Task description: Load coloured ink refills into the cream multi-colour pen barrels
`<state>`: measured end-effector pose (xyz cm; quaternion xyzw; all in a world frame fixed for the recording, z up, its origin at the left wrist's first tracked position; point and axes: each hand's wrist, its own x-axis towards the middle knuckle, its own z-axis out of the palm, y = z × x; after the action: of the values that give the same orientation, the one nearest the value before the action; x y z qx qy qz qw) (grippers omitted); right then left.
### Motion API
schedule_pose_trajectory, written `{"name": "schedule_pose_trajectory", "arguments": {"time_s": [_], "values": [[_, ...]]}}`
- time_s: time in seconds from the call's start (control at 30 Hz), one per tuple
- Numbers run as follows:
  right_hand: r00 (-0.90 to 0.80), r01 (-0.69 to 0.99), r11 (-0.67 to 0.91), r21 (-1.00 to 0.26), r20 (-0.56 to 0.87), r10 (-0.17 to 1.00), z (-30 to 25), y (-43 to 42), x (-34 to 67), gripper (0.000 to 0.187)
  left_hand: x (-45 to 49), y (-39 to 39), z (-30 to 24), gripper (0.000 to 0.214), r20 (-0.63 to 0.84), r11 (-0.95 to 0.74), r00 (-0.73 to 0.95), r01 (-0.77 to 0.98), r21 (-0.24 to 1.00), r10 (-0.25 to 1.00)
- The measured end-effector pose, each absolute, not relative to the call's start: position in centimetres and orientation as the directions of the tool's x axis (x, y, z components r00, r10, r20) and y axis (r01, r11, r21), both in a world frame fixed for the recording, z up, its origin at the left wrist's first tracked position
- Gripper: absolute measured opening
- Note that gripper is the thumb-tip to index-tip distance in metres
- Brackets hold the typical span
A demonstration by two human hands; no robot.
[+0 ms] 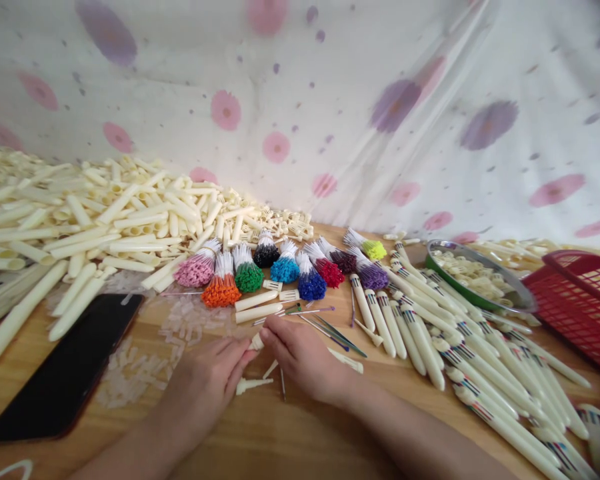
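Both hands meet low in the middle of a wooden table (pixel 260 440). My left hand (pixel 207 380) and my right hand (pixel 300 357) are closed around one small cream pen part (pixel 256 343), pinched between their fingertips. Another cream piece (pixel 253 384) and thin refills (pixel 325 330) lie just beside the hands. Behind them stand bundles of coloured pen refills (pixel 285 267) in pink, orange, green, black, blue, red, purple and yellow.
A big heap of cream pen barrels (pixel 95 220) fills the left. Assembled multi-colour pens (pixel 460 353) lie in rows at right. A metal bowl (pixel 517 297) of small parts and a red basket (pixel 580 307) sit far right. A black phone (pixel 65 370) lies at left. A flowered cloth (pixel 330 100) hangs behind.
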<state>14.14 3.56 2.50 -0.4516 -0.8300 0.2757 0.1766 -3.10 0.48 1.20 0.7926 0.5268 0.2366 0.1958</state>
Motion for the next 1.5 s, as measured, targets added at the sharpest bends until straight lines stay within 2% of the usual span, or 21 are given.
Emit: {"name": "schedule_pose_trajectory", "arguments": {"time_s": [0.1, 0.2, 0.3, 0.37, 0.43, 0.47, 0.6, 0.8, 0.93, 1.03, 1.13, 1.27, 1.33, 1.4, 1.5], "values": [[-0.523, 0.731, 0.445, -0.517, -0.006, 0.852, 3.2, 4.5, 15.1, 0.028, -3.6, 1.0, 1.7, 0.024, 0.152, -0.343, 0.317, 0.725, 0.597, 0.936], [-0.452, 0.85, 0.399, -0.343, -0.088, 0.887, 3.8, 5.8, 16.6, 0.033, -5.2, 1.9, 2.9, 0.025, 0.155, -0.266, 0.216, 0.755, 0.599, 0.964], [-0.363, 0.924, 0.34, -0.173, -0.118, 0.924, 3.7, 6.9, 17.7, 0.037, -8.0, 3.8, 4.9, 0.035, 0.194, -0.08, -0.012, 0.885, 0.459, 0.981], [-0.299, 0.951, 0.286, -0.117, -0.108, 0.948, 3.5, 7.2, 17.8, 0.038, -10.3, 5.7, 6.1, 0.039, 0.253, 0.005, -0.07, 0.968, 0.25, 0.965], [-0.249, 0.967, 0.242, -0.081, -0.081, 0.965, 3.3, 7.2, 17.6, 0.038, -12.4, 8.0, 6.8, 0.038, 0.281, -0.048, 0.042, 0.999, 0.014, 0.959], [-0.233, 0.971, 0.229, -0.062, -0.063, 0.97, 3.3, 7.1, 17.4, 0.038, -13.3, 9.2, 7.0, 0.036, 0.247, -0.036, 0.058, 0.995, -0.092, 0.967], [-0.244, 0.969, 0.243, -0.038, -0.002, 0.97, 3.5, 6.4, 16.4, 0.031, -14.9, 12.4, 6.4, 0.029, 0.138, -0.099, 0.121, 0.983, -0.156, 0.983], [-0.396, 0.903, 0.411, -0.125, 0.126, 0.909, 2.9, 5.0, 14.8, 0.02, -14.0, 12.8, 6.2, 0.03, 0.087, -0.183, 0.2, 0.969, -0.168, 0.976], [-0.579, 0.786, 0.597, -0.156, 0.151, 0.801, 2.4, 4.1, 12.6, 0.014, -13.6, 12.4, 6.8, 0.027, 0.117, -0.18, 0.193, 0.977, -0.112, 0.974], [-0.678, 0.712, 0.69, -0.133, 0.129, 0.724, 2.4, 4.0, 10.4, 0.017, -13.3, 11.7, 7.2, 0.028, 0.194, -0.127, 0.128, 0.992, -0.017, 0.973], [-0.711, 0.695, 0.713, -0.094, 0.061, 0.701, 2.4, 4.4, 8.5, 0.017, -12.7, 10.7, 7.7, 0.026, 0.294, -0.073, 0.03, 0.988, 0.134, 0.955], [-0.689, 0.723, 0.686, -0.083, -0.026, 0.724, 2.4, 4.9, 7.3, 0.016, -11.5, 8.7, 7.5, 0.017, 0.356, -0.08, -0.072, 0.915, 0.396, 0.932], [-0.685, 0.728, 0.68, -0.085, -0.037, 0.728, 2.5, 4.9, 7.3, 0.017, -10.6, 7.6, 6.8, 0.017, 0.337, -0.084, -0.131, 0.829, 0.553, 0.932], [-0.685, 0.728, 0.68, -0.089, -0.054, 0.727, 2.6, 4.8, 7.4, 0.018, -9.5, 6.5, 5.7, 0.017, 0.228, -0.079, -0.179, 0.595, 0.8, 0.957], [-0.688, 0.725, 0.682, -0.093, -0.065, 0.723, 2.5, 4.6, 7.7, 0.02, -7.5, 4.9, 4.2, 0.021, 0.102, -0.031, -0.175, 0.37, 0.929, 0.979]]}}
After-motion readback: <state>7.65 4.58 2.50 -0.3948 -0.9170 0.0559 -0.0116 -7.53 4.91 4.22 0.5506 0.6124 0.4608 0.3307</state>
